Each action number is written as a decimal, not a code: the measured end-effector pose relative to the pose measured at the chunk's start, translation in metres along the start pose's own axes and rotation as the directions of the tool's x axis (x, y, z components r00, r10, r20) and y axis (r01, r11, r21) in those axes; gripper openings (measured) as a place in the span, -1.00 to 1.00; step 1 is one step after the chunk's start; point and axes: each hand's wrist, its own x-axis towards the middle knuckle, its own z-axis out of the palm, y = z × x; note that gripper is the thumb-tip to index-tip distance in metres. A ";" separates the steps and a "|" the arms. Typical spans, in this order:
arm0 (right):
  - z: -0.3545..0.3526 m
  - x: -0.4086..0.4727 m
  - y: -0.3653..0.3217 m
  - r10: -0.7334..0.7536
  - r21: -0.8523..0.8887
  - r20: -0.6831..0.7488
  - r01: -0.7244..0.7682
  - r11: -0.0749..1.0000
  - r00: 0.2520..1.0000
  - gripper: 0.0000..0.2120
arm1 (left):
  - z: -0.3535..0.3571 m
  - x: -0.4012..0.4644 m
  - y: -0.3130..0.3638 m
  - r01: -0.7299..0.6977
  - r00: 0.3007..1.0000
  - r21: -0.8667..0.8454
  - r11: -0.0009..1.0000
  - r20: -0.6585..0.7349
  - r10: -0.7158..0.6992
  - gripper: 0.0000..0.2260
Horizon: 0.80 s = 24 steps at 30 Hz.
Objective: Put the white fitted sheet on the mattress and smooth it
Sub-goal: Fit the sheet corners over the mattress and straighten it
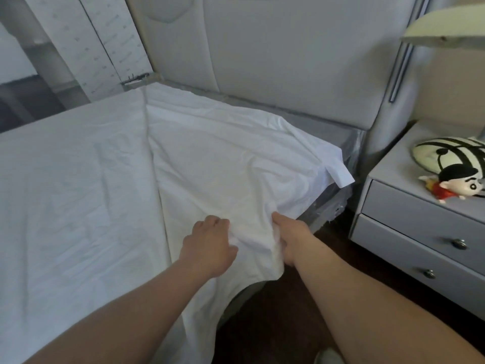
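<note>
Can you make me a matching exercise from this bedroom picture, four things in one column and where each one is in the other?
Things:
1. white fitted sheet
2. small cartoon doll with black hair and red shirt
3. round metal drawer knob
4. grey padded headboard

Places:
A. upright behind the mattress
B. lying on top of the grey nightstand
C. bunched between the left hand and right hand
D. on the nightstand's front

Pairs: 1-C, 2-B, 3-D, 4-A

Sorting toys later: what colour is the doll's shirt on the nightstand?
Red, on the black-haired doll; seen in the head view.
</note>
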 end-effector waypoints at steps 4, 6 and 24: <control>-0.018 -0.001 -0.014 -0.128 -0.041 -0.184 0.123 0.992 0.975 -0.61 | 0.003 -0.006 -0.004 -0.007 1.000 0.012 1.000 0.006 0.007 -0.51; -0.034 -0.006 -0.026 -0.224 -0.091 -0.303 0.206 0.974 0.926 -0.61 | 0.001 -0.011 -0.002 -0.011 1.000 0.029 1.000 0.016 0.011 -0.53; -0.141 -0.047 -0.042 -0.348 -0.544 -0.573 -0.027 0.839 0.742 -0.47 | 0.002 -0.048 0.006 -0.082 0.990 0.004 0.997 0.112 0.081 -0.50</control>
